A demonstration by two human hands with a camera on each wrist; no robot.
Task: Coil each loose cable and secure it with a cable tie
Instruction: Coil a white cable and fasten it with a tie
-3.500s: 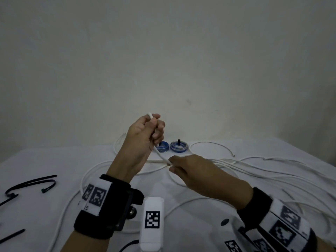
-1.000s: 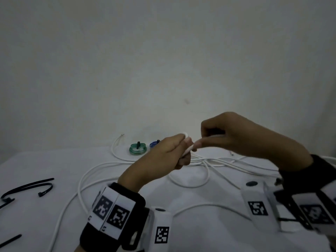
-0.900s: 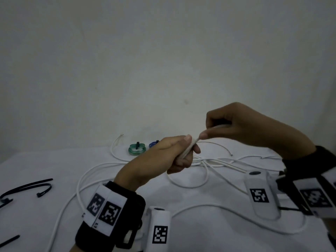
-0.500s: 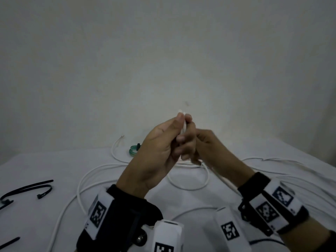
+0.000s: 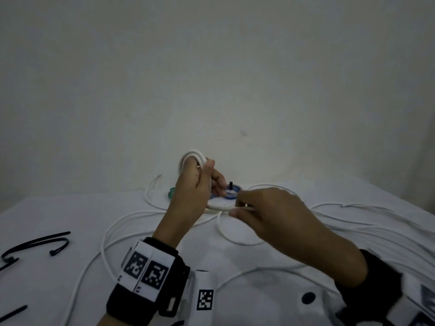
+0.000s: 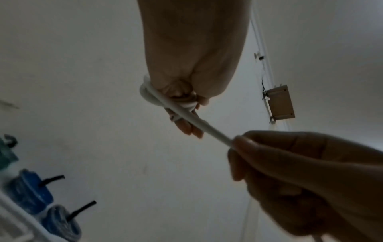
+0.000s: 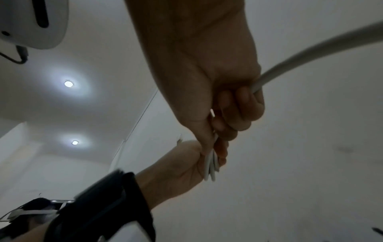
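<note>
My left hand [image 5: 203, 177] is raised above the table and grips a small coil of white cable [image 5: 193, 156], whose loops stick out over the fingers. In the left wrist view the loops [image 6: 152, 98] wrap round the left fingers [image 6: 186, 127]. From there the cable [image 5: 217, 207] runs to my right hand [image 5: 236, 209], which pinches it lower and to the right. The right wrist view shows the cable [image 7: 306, 52] entering my right hand [image 7: 234, 113], with the left hand [image 7: 182, 165] holding the loops [image 7: 210, 165] beyond. The rest of the white cable [image 5: 113, 236] lies loose on the table.
Black cable ties [image 5: 35, 243] lie at the left of the white table [image 5: 58, 208], another [image 5: 14, 312] near the front edge. A tied blue coil [image 5: 231, 193] and a green one [image 5: 172, 192] sit at the back by the wall. More white cable [image 5: 353, 222] spreads to the right.
Half a second ago both hands met high up. My right hand has since dropped down and to the right along the cable, and a fresh loop shows over my left hand.
</note>
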